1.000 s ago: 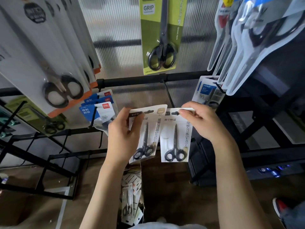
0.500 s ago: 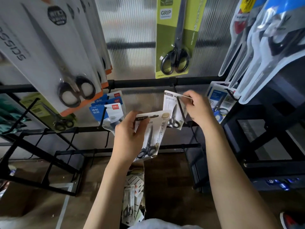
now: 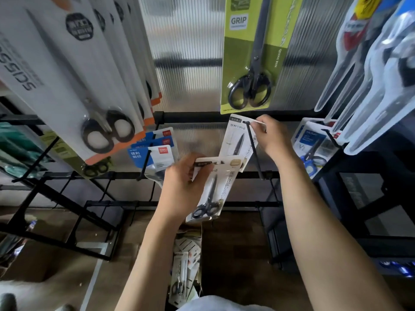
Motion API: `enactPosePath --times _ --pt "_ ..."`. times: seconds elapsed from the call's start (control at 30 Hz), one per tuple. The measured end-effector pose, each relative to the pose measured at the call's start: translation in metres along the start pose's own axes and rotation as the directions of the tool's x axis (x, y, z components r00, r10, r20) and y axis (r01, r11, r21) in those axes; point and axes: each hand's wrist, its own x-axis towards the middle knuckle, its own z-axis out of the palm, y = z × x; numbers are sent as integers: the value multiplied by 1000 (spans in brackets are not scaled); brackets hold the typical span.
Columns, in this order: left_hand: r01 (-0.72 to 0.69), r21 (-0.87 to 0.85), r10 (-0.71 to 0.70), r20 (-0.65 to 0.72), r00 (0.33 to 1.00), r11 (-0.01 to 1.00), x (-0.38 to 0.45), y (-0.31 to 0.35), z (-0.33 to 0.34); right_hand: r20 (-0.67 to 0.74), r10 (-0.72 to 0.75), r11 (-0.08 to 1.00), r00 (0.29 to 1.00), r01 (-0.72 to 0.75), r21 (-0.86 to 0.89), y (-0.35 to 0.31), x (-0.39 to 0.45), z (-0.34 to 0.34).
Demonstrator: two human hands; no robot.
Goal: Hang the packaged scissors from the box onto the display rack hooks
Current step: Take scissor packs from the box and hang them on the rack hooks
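My right hand (image 3: 274, 138) pinches the top of a white scissors pack (image 3: 235, 140) whose hang hole sits at the tip of a black rack hook (image 3: 254, 151). Lower and to the left, my left hand (image 3: 184, 189) grips a second white pack of black-handled scissors (image 3: 213, 189) by its upper left corner, tilted. The cardboard box (image 3: 186, 265) with several more packs stands on the floor between my forearms.
A green GRIP scissors pack (image 3: 251, 55) hangs above the hook. Large white scissors packs (image 3: 67, 70) hang at left, blue packs (image 3: 157, 151) left of my left hand, clear blister packs (image 3: 370, 75) at right. Black rack bars (image 3: 202, 116) cross the corrugated panel.
My right hand carried its pack up and away from the other one to the hook tip. My left hand stayed low with the second pack. The camera tilted slightly.
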Motion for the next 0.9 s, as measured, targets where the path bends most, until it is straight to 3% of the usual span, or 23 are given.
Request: enactPosePath --times 0.23,0.47,0.7,0.9 --pt "-43 -13 44 113 993 999 -4 3 7 13 86 992 996 -87 90 10 -9 12" --pt "-39 -45 46 175 983 998 -8 10 13 -17 55 996 998 -56 -63 32 -63 0" --pt "99 -276 -39 217 975 956 -15 20 14 -28 11 995 1000 -13 -99 54 -100 -2" --pt "62 -208 -27 167 986 976 -16 30 42 119 113 992 986 -105 -73 55 -113 -2"
